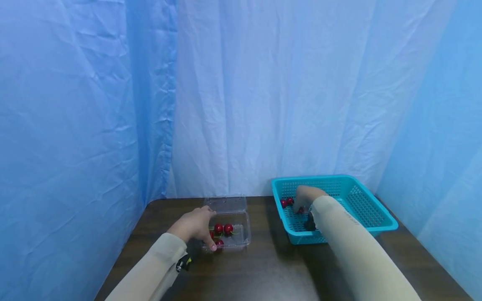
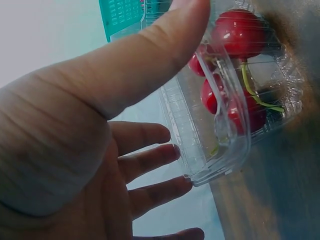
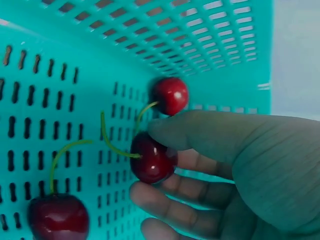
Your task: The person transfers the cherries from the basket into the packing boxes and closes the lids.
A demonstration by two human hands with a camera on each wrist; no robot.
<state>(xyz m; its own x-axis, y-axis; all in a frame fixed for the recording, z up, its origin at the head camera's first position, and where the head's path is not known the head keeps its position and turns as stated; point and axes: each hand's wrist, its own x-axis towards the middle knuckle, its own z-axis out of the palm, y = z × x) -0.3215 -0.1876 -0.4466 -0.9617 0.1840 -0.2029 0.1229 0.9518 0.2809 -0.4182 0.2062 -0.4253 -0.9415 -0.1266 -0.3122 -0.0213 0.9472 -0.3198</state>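
Observation:
My left hand (image 1: 193, 225) spans the left end of a clear plastic clamshell box (image 1: 244, 236), thumb at the front side and fingers toward the back. In the left wrist view its fingers are nearly straight, tips right at the box's edge. Several red cherries (image 2: 240, 34), some with green stems, lie inside the box. Down in the turquoise basket (image 1: 367, 209), my right hand (image 1: 306, 198) pinches a dark red cherry (image 3: 154, 162) between thumb and fingers. Just beyond it sits a brighter cherry (image 3: 172, 95), and another dark cherry (image 3: 59, 218) lies nearer.
The box's lid (image 1: 226, 204) lies folded back toward the curtain. Box and basket stand apart on a dark wooden table (image 1: 263, 267). Light blue curtains (image 1: 256, 104) enclose the table at the back and both sides.

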